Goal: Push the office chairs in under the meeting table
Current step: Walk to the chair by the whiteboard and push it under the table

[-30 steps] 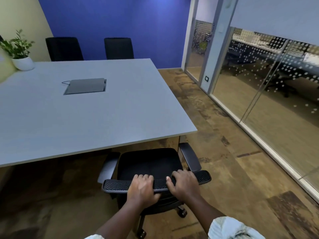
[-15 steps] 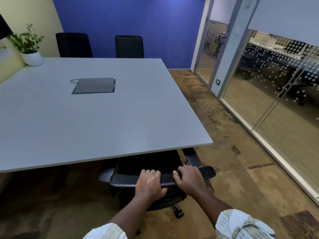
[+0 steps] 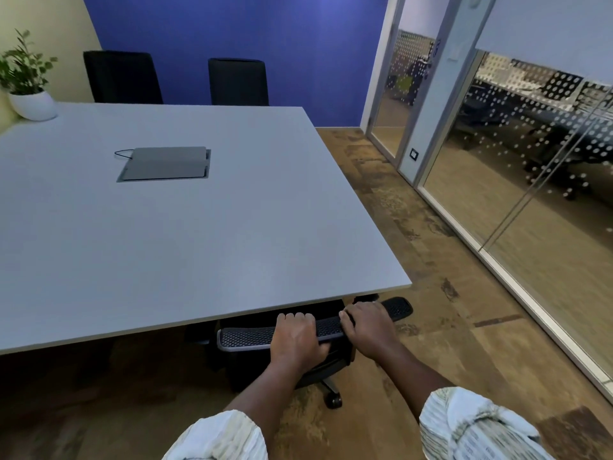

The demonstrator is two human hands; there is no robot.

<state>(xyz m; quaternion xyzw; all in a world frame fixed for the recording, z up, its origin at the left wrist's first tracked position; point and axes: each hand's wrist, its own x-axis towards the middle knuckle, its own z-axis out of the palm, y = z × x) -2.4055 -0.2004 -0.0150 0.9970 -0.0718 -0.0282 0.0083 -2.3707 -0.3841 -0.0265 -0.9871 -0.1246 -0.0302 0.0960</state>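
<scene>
I see even, soft indoor light, moderately bright, source overhead but off frame. Pale sheen on the grey table mid frame, no hard glare. Deep shadow under it at lower left, floor there nearly black. Glass wall at right carries dotted reflections, smeared toward the right edge. Wide-angle bending at the frame sides. Sleeves at the bottom soft, blurred.
</scene>
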